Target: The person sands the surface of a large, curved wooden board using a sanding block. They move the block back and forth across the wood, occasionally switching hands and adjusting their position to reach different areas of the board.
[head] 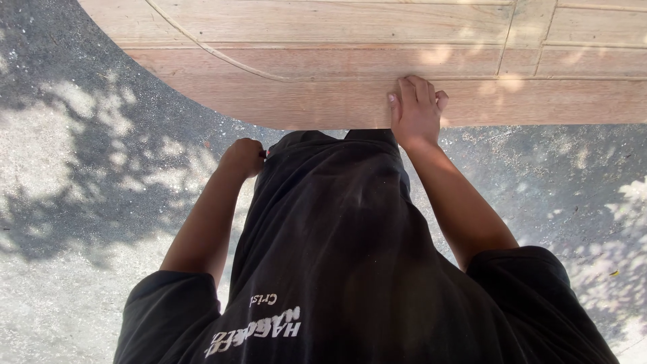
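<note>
A large panelled wooden door (323, 54) of pale unfinished timber spans the top of the head view, with grooved moulding lines across it. My right hand (416, 108) lies on its near edge, fingers spread over the wood. My left hand (241, 156) is closed in a fist at my hip, below the door's edge; a small red bit shows at its knuckles, and I cannot tell what it is. My black shirt (350, 256) fills the middle of the view.
Grey concrete ground (81, 202) with dappled leaf shadows lies to the left and right of my body. The door's near edge runs across at about the height of my right hand.
</note>
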